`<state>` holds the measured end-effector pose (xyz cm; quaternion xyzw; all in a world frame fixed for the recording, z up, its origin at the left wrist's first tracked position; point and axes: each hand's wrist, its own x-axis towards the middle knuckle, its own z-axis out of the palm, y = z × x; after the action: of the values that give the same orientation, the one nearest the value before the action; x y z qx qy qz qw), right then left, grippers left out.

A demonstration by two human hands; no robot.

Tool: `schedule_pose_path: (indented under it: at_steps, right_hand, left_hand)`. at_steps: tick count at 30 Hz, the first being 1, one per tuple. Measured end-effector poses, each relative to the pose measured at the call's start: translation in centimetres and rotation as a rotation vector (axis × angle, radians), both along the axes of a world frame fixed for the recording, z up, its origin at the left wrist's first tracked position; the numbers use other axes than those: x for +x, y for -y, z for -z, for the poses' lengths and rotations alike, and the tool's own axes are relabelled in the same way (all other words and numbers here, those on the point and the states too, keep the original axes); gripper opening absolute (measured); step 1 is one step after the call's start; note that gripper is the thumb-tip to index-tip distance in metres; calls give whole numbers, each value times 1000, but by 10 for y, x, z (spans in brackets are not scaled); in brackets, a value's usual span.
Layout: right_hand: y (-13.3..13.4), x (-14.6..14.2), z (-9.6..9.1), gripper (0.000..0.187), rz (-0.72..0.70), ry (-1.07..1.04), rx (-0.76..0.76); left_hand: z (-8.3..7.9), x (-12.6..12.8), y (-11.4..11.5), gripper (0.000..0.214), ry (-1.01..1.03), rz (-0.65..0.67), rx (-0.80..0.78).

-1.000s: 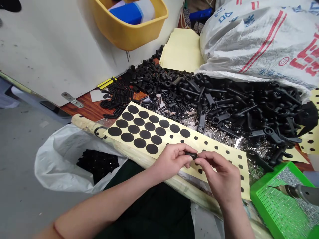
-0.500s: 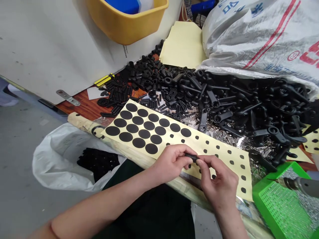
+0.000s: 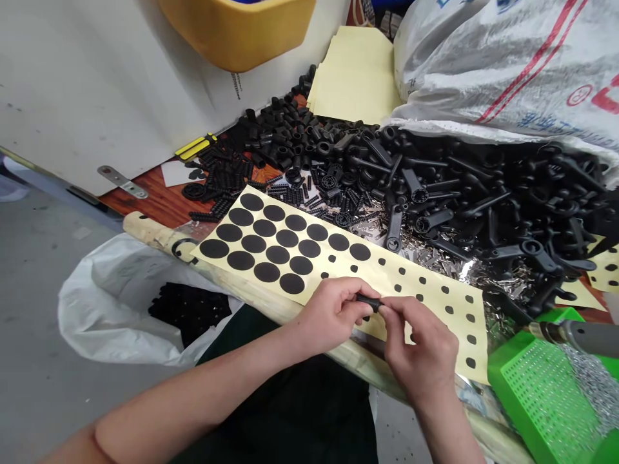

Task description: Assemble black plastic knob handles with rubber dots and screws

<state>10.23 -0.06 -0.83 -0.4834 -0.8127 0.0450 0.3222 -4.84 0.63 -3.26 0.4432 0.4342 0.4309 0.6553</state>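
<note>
A short black cylindrical part (image 3: 368, 302) is pinched between the fingertips of my left hand (image 3: 333, 316) and my right hand (image 3: 420, 341). Its ends are partly hidden by my fingers. Both hands hover just above a cream backing sheet (image 3: 372, 270) printed or stuck with black round dots, large ones at its left and small ones towards its right. The sheet lies across a pale wooden rail (image 3: 155, 235).
Beyond the sheet spreads a heap of black plastic levers (image 3: 483, 206) and silver metal bits (image 3: 435, 261). A green mesh basket (image 3: 541, 399) and power driver (image 3: 580, 338) sit at right. A white bag (image 3: 97, 309) holds black parts (image 3: 188, 312). A woven sack (image 3: 507, 71) lies behind.
The whole view has drifted slightly, pushing the yellow tub further out at the top. Both hands keep the black part pinched. The power driver has risen towards the heap.
</note>
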Motion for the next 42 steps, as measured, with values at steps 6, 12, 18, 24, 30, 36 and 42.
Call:
schedule_pose_path:
  at_steps: [6, 12, 18, 24, 30, 36, 42]
  right_hand:
    - [2, -3, -2, 12, 46, 37, -30]
    - [4, -3, 3, 15, -11, 108, 128]
    - [1, -1, -3, 13, 38, -7, -66]
    - [2, -3, 1, 10, 139, -403, -410]
    - [-1, -5, -7, 24, 162, -754, -718]
    - [-29, 33, -11, 30, 317, -589, -575]
    - [-48, 35, -35, 21, 226, -495, -458]
  left_hand:
    - [2, 0, 3, 17, -53, -15, 55]
    - [2, 0, 2, 17, -30, -12, 60]
    - [3, 0, 3, 18, -44, -16, 70]
    - [-4, -1, 1, 16, 70, -21, -34]
    - [-15, -3, -3, 19, 118, -28, -82]
    - [-33, -15, -4, 15, -235, -97, 145]
    - [-40, -25, -15, 19, -127, -43, 86]
